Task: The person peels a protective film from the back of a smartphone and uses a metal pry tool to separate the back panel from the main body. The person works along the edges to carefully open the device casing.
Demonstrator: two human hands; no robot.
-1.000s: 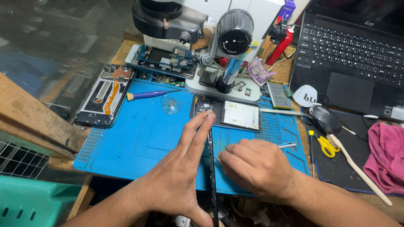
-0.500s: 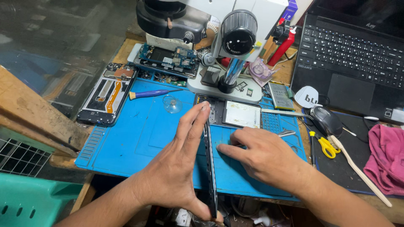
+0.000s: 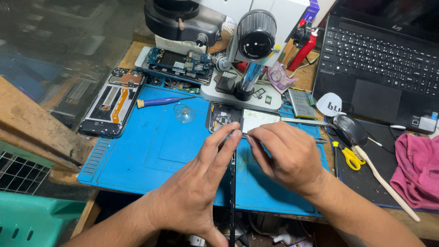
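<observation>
Held item: thin dark phone panel (image 3: 232,192), seen edge-on, standing on its long edge above the blue work mat (image 3: 151,151).
Long axis: runs from 6 o'clock, at the bottom of the view, to 12 o'clock; the far end points toward the opened phone (image 3: 224,117) and the microscope base (image 3: 238,91).
Position: centre of view, between both hands, over the near half of the mat.
Left hand (image 3: 192,192): flat against the panel's left face, fingers extended and held together, thumb low near the 6 o'clock end.
Right hand (image 3: 288,155): curled at the panel's far end, fingertips pinching its top edge, touching the left fingertips.
At 12 o'clock: opened phone with a pale plate, lying flat on the mat just beyond the fingertips.
At 10 o'clock: purple-handled screwdriver (image 3: 157,101), clear suction cup (image 3: 184,113), second stripped phone frame (image 3: 112,103).
At 2 o'clock: laptop (image 3: 379,59), computer mouse (image 3: 350,129).
At 3 o'clock: yellow-handled scissors (image 3: 350,156), pale brush (image 3: 384,180), pink cloth (image 3: 418,169).
</observation>
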